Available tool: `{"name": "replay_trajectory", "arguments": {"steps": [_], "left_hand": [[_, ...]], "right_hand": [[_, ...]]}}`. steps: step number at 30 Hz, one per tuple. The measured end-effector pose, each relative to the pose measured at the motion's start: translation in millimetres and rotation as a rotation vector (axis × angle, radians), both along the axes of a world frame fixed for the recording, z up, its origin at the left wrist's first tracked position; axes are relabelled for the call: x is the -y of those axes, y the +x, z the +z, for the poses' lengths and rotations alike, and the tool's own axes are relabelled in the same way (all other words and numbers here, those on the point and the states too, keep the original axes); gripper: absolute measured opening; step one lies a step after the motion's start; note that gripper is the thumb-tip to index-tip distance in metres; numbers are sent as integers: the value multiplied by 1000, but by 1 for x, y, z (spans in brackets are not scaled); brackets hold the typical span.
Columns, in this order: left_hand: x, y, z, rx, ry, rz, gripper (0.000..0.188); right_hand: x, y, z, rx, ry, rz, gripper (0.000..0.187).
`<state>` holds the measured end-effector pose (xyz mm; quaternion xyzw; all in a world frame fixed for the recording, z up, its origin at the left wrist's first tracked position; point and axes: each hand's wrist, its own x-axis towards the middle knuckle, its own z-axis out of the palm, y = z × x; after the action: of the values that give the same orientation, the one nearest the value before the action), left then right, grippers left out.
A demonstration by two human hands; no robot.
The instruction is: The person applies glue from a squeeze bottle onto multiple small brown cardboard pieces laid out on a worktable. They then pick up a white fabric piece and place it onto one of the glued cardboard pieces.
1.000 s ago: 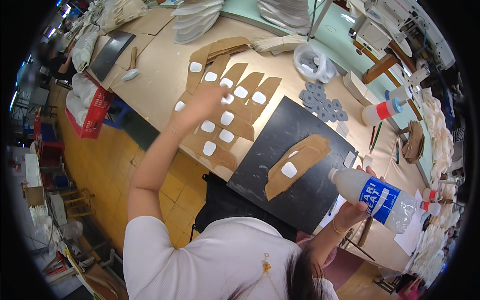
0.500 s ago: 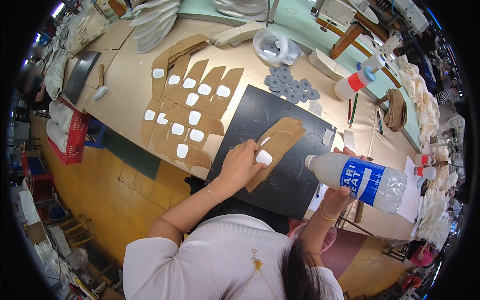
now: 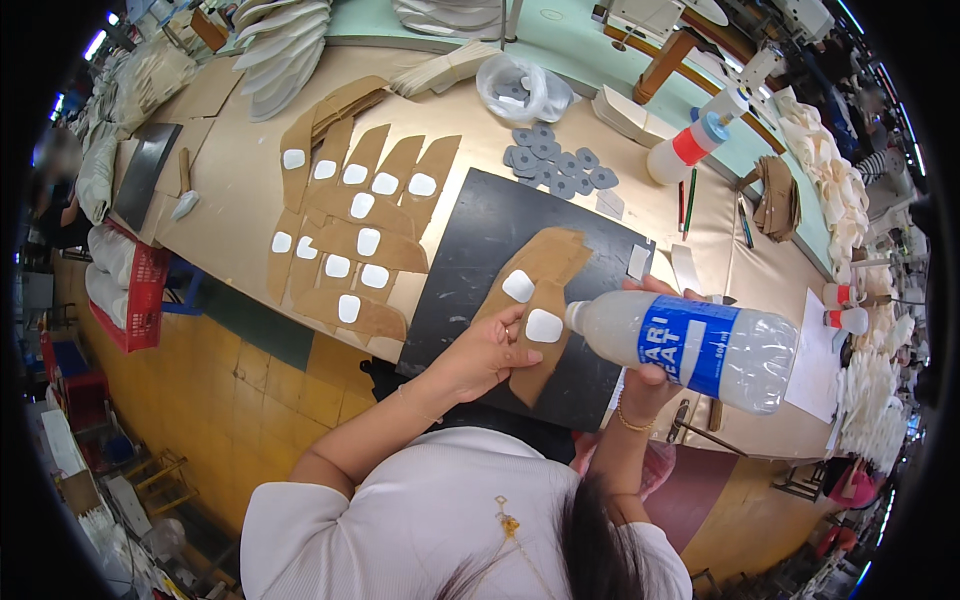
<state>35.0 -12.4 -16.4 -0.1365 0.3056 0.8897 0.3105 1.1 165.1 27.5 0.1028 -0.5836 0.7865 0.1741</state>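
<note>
Bottle (image 3: 715, 350) on its side, mouth at a patched brown piece (image 3: 537, 376) over the black board (image 3: 440, 270)

Both hands are busy above the black board. The left hand (image 3: 480, 355), over the board's near part, is closed on the left edge of the brown piece, thumb lying on its upper face. This piece carries a white patch (image 3: 544, 326). The right hand (image 3: 645, 395), by the board's right edge, is wrapped around the clear, blue-labelled bottle, curved as wide as its body. The bottle's mouth points left and is right beside the patch; whether they touch, I cannot tell.

A second brown piece (image 3: 548, 250), also patched, lies on the board, partly behind the held one. To the left of the board, overlapping rows of brown pieces (image 3: 400, 248) are spread on the counter (image 3: 225, 225), each visible patch white. Just beyond the board's far edge lie grey discs (image 3: 545, 150), with a clear plastic bag (image 3: 515, 90) behind them. Beyond its far right corner are a red pencil (image 3: 682, 205), a green pencil (image 3: 690, 205) and a blue-capped squeeze bottle (image 3: 688, 150). Well left of the board stands a red crate (image 3: 148, 285), below counter level.
</note>
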Motion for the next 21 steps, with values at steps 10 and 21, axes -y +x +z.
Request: {"name": "replay_trajectory", "arguments": {"steps": [10,21], "left_hand": [[-7,-11,37,-324,-183,22,54],[-6,-11,38,-324,-146,22,55]], "right_hand": [[5,-7,-9,-102,0,103,100],[5,-13,-6,-189,55,174,98]]}}
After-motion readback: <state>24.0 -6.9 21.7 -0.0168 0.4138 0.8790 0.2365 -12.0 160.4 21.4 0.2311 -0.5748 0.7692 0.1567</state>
